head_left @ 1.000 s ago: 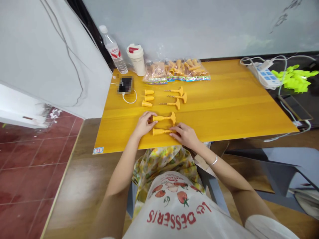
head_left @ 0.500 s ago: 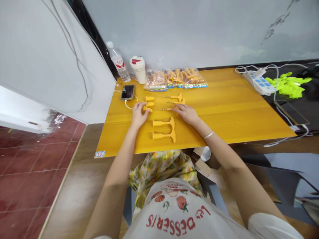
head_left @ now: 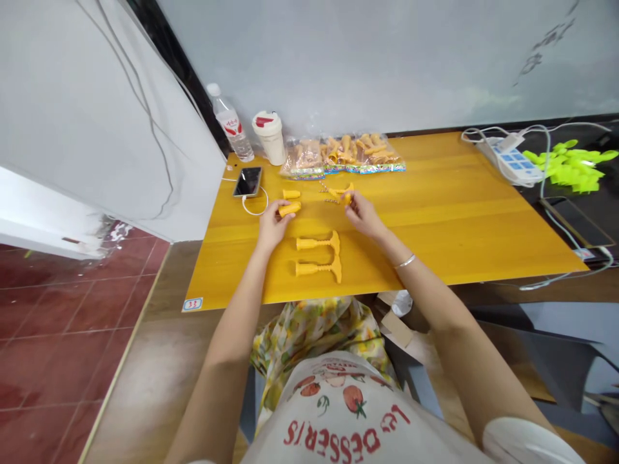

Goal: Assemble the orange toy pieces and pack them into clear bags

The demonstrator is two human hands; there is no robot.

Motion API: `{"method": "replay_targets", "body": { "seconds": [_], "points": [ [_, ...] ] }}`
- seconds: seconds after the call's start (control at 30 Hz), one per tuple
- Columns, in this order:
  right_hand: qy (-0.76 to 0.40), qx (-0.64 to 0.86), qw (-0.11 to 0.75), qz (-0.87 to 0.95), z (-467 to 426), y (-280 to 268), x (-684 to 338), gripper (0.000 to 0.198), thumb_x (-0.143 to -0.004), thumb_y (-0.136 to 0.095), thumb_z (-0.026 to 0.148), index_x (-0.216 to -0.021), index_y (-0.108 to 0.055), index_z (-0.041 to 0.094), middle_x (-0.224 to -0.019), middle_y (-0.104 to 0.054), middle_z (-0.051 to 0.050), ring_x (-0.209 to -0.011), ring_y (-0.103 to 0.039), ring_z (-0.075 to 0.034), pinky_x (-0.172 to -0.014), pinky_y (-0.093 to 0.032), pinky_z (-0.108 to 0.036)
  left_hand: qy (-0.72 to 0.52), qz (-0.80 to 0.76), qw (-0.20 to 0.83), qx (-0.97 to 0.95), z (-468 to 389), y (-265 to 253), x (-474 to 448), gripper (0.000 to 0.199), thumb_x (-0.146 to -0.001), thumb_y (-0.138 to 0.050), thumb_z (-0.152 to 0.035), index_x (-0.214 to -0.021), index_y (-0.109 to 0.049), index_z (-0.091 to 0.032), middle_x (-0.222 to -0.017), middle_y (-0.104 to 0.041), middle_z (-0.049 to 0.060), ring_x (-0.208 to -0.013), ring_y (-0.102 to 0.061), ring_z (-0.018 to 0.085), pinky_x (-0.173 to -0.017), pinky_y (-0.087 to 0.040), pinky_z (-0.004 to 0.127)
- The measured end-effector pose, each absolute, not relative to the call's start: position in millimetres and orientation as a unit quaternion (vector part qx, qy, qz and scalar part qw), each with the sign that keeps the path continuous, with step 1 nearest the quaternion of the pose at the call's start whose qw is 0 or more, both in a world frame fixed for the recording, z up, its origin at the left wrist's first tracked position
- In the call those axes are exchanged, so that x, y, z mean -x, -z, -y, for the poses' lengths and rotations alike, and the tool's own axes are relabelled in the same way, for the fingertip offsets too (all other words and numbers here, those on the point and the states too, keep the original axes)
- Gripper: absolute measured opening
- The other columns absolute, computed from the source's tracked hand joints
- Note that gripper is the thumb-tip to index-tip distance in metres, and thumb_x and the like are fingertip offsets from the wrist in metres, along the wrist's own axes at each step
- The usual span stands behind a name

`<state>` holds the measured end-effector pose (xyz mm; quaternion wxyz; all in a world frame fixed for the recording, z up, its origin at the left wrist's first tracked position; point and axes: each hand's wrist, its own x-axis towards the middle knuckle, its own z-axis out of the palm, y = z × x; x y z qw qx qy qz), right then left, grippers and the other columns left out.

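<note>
My left hand point(head_left: 273, 225) is closed on a tapered yellow sleeve point(head_left: 289, 209), thumb and fingers at its sides. Just beyond it lies another yellow sleeve point(head_left: 291, 194). To the right, the fingers of my right hand point(head_left: 363, 215) pinch a yellow-handled corkscrew, partly hidden by the fingers. Another corkscrew point(head_left: 342, 190) with a metal spiral lies behind these fingertips; overlap hides which spiral belongs to which handle. Closer to my body, two T-handled corkscrews with sleeves over their screws, an upper one point(head_left: 313, 243) and a lower one point(head_left: 314, 268), lie side by side.
Along the back stand a water bottle point(head_left: 234, 132), a lidded cup point(head_left: 270, 137) and clear bags of yellow parts point(head_left: 345, 154). A phone point(head_left: 248, 182) with a white cable lies at left. A power strip point(head_left: 513, 164) and bright green pieces point(head_left: 570, 169) are at far right.
My left hand has taken up a sleeve, and my right hand has lifted a corkscrew from the nearest spot in its row. The two sleeved corkscrews stay where they were.
</note>
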<state>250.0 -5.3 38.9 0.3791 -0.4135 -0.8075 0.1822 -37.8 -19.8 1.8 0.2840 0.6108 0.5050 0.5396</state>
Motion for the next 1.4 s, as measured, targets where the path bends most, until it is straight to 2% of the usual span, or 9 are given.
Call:
{"method": "replay_targets", "body": {
  "seconds": [0.1,0.2,0.47,0.67,0.87,1.0,1.13,1.27,1.4],
  "points": [
    [-0.254,0.432,0.491,0.713,-8.3,-41.7,-241.4,0.039,-0.1,-0.038,0.055,-0.115,-0.052,0.022,-0.066,-0.041,0.006,-0.055,-0.04,-0.012,-0.057,-0.039,-0.025,-0.581,-0.463,0.34,-0.577,5.2,-6.4,18.3,0.042,-0.069,-0.079,-0.039,-0.103,-0.061,-0.021,-0.108,-0.067,0.006,-0.089,-0.066,0.018,-0.073,-0.056,0.028],
    [-0.258,0.453,0.516,0.68,-12.1,-36.5,-235.8,0.05,-0.097,-0.036,0.066,-0.114,-0.053,0.022,-0.072,-0.049,0.003,-0.06,-0.046,-0.013,-0.064,-0.043,-0.028,-0.587,-0.464,0.365,-0.554,3.7,-3.8,7.6,0.044,-0.069,-0.078,-0.043,-0.103,-0.06,-0.021,-0.108,-0.066,0.006,-0.08,-0.064,0.015,-0.062,-0.055,0.026],
    [-0.258,0.485,0.481,0.684,-7.3,-27.4,-243.3,0.062,-0.095,-0.033,0.07,-0.123,-0.056,0.02,-0.1,-0.067,-0.008,-0.084,-0.063,-0.019,-0.083,-0.051,-0.033,-0.579,-0.483,0.357,-0.552,5.2,5.0,21.3,0.044,-0.07,-0.078,-0.042,-0.106,-0.062,-0.02,-0.114,-0.067,0.009,-0.092,-0.067,0.02,-0.063,-0.058,0.027],
    [-0.255,0.471,0.457,0.71,-8.1,-29.2,-238.8,0.062,-0.098,-0.031,0.067,-0.127,-0.056,0.018,-0.104,-0.068,-0.011,-0.089,-0.067,-0.021,-0.089,-0.051,-0.036,-0.578,-0.486,0.346,-0.557,4.4,4.0,12.0,0.038,-0.07,-0.078,-0.036,-0.103,-0.066,-0.021,-0.11,-0.065,0.007,-0.079,-0.064,0.015,-0.063,-0.056,0.026],
    [-0.256,0.47,0.406,0.741,-0.7,-25.8,-228.6,0.069,-0.098,-0.023,0.067,-0.135,-0.05,0.016,-0.093,-0.068,-0.012,-0.084,-0.064,-0.022,-0.08,-0.05,-0.036,-0.549,-0.466,0.336,-0.607,13.3,2.2,4.0,0.033,-0.073,-0.077,-0.033,-0.103,-0.069,-0.021,-0.105,-0.065,0.006,-0.082,-0.062,0.016,-0.067,-0.055,0.027],
    [-0.345,0.481,0.403,0.698,6.3,-24.8,-217.5,0.072,-0.094,-0.029,0.073,-0.144,-0.037,0.022,-0.081,-0.066,-0.006,-0.066,-0.058,-0.019,-0.065,-0.046,-0.032,-0.536,-0.469,0.318,-0.626,17.6,1.2,-0.1,0.032,-0.075,-0.076,-0.035,-0.104,-0.07,-0.022,-0.105,-0.067,0.006,-0.088,-0.064,0.018,-0.074,-0.055,0.029],
    [-0.446,0.45,0.436,0.639,6.5,-29.0,-218.6,0.069,-0.085,-0.049,0.077,-0.13,-0.049,0.025,-0.073,-0.062,0.0,-0.063,-0.055,-0.016,-0.061,-0.043,-0.028,-0.538,-0.467,0.316,-0.627,18.0,-1.1,1.8,0.031,-0.075,-0.076,-0.035,-0.103,-0.07,-0.022,-0.105,-0.067,0.006,-0.095,-0.064,0.02,-0.079,-0.054,0.03],
    [-0.571,0.371,0.389,0.621,3.3,-39.1,-231.7,0.074,-0.076,-0.063,0.075,-0.128,-0.054,0.023,-0.088,-0.071,-0.004,-0.069,-0.059,-0.015,-0.067,-0.048,-0.028,-0.533,-0.475,0.331,-0.616,16.0,-2.6,5.8,0.035,-0.075,-0.075,-0.037,-0.105,-0.068,-0.022,-0.104,-0.067,0.005,-0.088,-0.064,0.018,-0.074,-0.054,0.029],
    [-0.535,0.402,0.353,0.653,5.7,-45.1,-235.9,0.068,-0.073,-0.065,0.077,-0.105,-0.068,0.017,-0.072,-0.071,-0.002,-0.055,-0.049,-0.011,-0.058,-0.042,-0.025,-0.53,-0.465,0.33,-0.628,17.1,-6.0,7.6,0.035,-0.075,-0.075,-0.04,-0.104,-0.067,-0.022,-0.106,-0.067,0.006,-0.094,-0.064,0.02,-0.077,-0.053,0.029]
  ]
}}
